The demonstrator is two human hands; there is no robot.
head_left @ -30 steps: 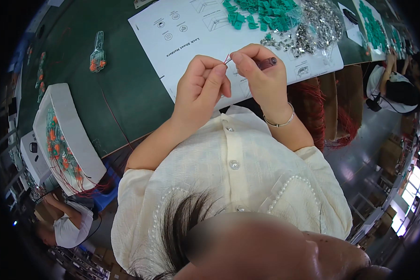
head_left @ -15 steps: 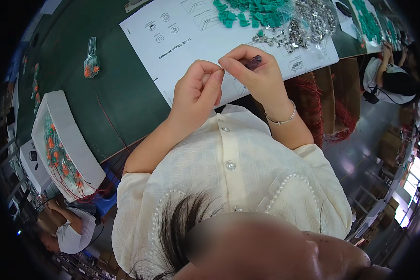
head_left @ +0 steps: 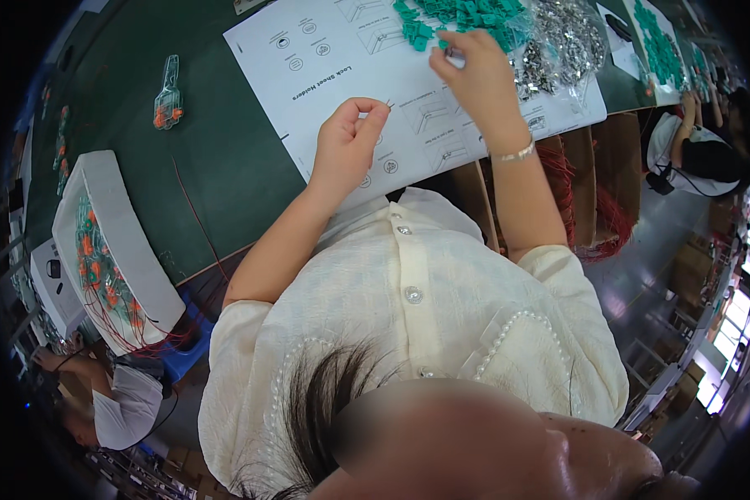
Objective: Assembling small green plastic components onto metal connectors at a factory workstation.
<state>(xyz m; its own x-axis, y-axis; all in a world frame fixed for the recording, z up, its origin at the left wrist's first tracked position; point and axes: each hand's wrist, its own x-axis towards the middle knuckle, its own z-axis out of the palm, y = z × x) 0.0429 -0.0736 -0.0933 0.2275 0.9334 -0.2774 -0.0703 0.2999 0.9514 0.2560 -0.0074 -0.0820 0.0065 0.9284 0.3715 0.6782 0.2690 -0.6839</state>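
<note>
My left hand is closed in a pinch above the printed white sheet. A tiny thin piece shows at its fingertips, too small to name. My right hand reaches to the near edge of the heap of green plastic pieces. Its fingers are curled around a dark pen-like tool, of which only a bit shows. Whether its fingertips touch a green piece, I cannot tell. Beside the green heap lies a pile of small shiny metal pieces, partly in a clear bag.
A clear part with orange ends lies on the green table. To the left stands a white foam tray of green and orange parts with red wires. Cardboard boxes with red wires stand right. Other people work at both sides.
My hands have moved apart. The right went away from me to the green heap with the pen-like tool; the left stayed near its place, still pinching.
</note>
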